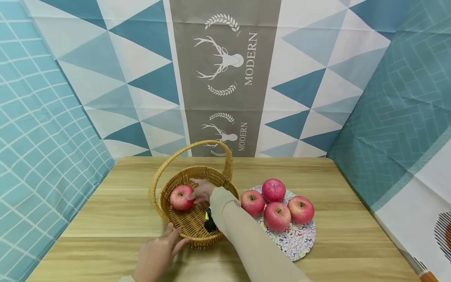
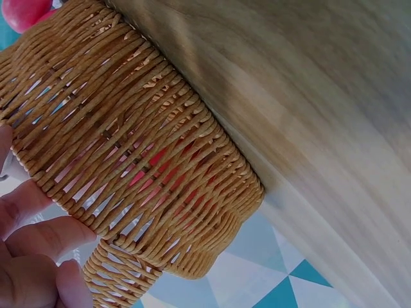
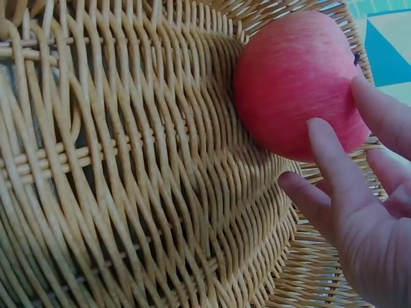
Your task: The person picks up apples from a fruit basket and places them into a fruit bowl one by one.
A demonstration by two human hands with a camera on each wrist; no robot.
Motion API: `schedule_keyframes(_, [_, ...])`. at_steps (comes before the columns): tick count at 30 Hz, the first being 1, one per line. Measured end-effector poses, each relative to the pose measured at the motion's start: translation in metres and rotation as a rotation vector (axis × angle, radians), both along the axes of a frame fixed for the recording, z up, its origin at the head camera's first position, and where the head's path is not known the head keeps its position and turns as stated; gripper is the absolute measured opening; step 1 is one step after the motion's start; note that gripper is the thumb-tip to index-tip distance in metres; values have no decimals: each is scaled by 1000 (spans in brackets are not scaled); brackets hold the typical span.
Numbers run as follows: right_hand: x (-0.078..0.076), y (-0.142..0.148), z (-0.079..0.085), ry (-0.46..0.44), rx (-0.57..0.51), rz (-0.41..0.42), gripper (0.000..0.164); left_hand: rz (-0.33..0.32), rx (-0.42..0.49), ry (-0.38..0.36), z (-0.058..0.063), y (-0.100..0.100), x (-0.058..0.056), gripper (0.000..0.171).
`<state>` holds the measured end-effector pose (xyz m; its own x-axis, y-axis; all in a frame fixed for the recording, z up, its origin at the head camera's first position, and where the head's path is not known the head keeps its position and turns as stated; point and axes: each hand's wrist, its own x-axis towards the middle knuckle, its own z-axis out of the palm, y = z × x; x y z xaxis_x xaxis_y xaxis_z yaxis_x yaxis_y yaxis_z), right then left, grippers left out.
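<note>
A wicker basket (image 1: 197,239) with a tall arched handle stands on the table, a red apple (image 1: 181,197) in its left part. My right hand (image 1: 204,190) reaches inside; its fingers, spread and fairly straight, touch the side of that apple (image 3: 295,83) in the right wrist view. My left hand (image 1: 156,250) rests its fingertips on the basket's near left rim. Seen from the left wrist, those fingers (image 2: 48,237) lie along the rim, and red shows through the weave. Right of the basket, several apples (image 1: 277,216) sit on a round patterned plate (image 1: 297,243).
A black object with a yellow mark (image 1: 210,221) shows beside my right cuff, over the basket's inside. The wood-grain table (image 1: 116,211) is bordered by patterned cloth (image 1: 225,78) at the back and sides. A white panel (image 1: 415,219) stands at the right.
</note>
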<state>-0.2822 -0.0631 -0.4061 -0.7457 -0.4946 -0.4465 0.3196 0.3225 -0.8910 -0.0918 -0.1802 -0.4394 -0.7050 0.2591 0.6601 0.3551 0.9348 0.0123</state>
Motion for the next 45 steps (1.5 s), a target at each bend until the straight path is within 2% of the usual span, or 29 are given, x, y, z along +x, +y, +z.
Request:
schedule_keyframes(9, [9, -3, 5, -2, -65, 111, 82, 16, -5, 10, 0, -2, 0, 58])
schedule_keyframes(13, [10, -4, 2, 12, -51, 120, 86, 13, -4, 10, 0, -1, -1, 56])
schedule_keyframes(20, [2, -10, -13, 42, -26, 111, 93, 7, 5, 34, 0, 2, -3, 59])
schedule_keyframes(24, [3, -16, -20, 85, -6, 87, 93, 14, 5, 33, 0, 1, -2, 60])
schedule_keyframes(29, [11, -18, -18, 157, 43, 71, 89, 12, 13, 38, -1, 2, -2, 58])
schedule_keyframes(32, [11, -18, -18, 204, 90, 91, 86, 10, 15, 33, -1, 2, -1, 54])
schedule_keyframes(39, [0, -15, -29, 318, 179, 194, 75, 8, 0, 32, -3, 4, -2, 58])
schedule_keyframes(45, [-5, -5, -16, 313, 151, 207, 79, 6, -1, 45, -2, 2, -2, 61])
